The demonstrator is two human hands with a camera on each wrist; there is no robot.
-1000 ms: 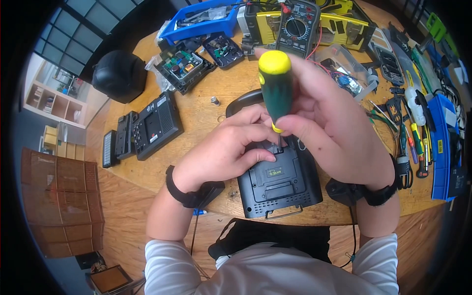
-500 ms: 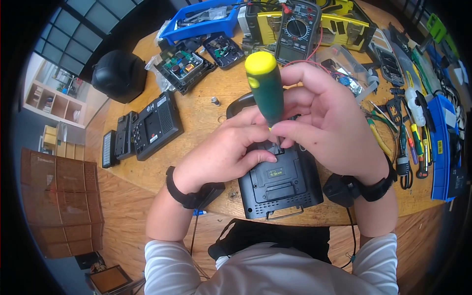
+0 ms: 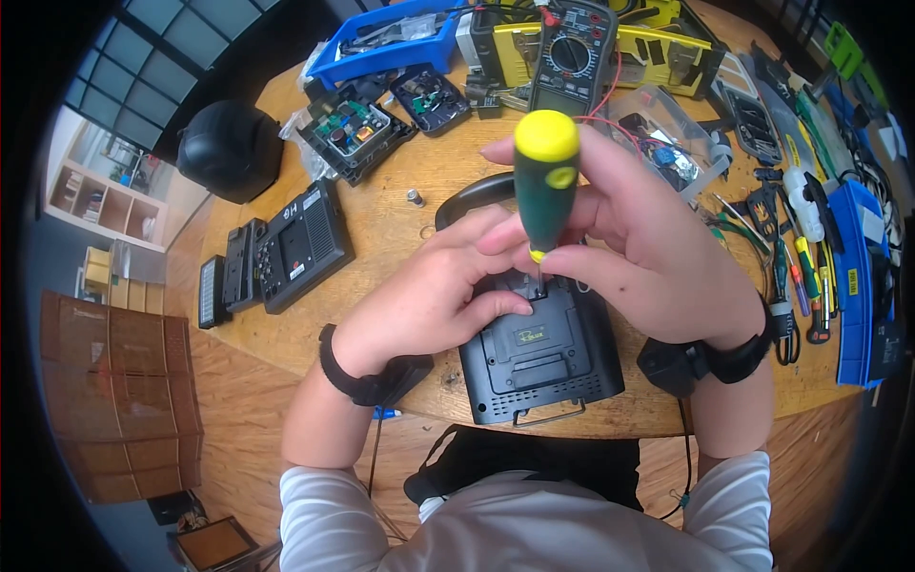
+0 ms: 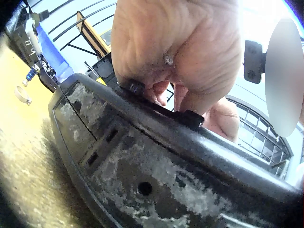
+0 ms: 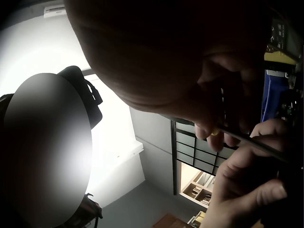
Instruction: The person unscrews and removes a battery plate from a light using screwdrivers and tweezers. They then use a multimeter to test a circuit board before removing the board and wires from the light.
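Note:
A black electronic device with a "Rolux" plate on its upward face lies at the table's near edge. My right hand holds a screwdriver with a green handle and yellow cap, thumb and fingers low on the grip. Its shaft points down past the left fingers to a recess above the plate; the tip is hidden. My left hand grips the device's upper part, thumb on the plate and fingers bent close around the shaft. In the left wrist view, its palm arches over the device's edge.
A multimeter and a blue bin stand at the back. Opened circuit housings lie left of them. Another black unit rests at left. Pliers and several other tools lie at right beside a blue tray.
The screwdriver handle leaned left half a second ago and now stands further right, its yellow mark turned to the right side. My right fingers have regripped the handle; the left hand stays in place.

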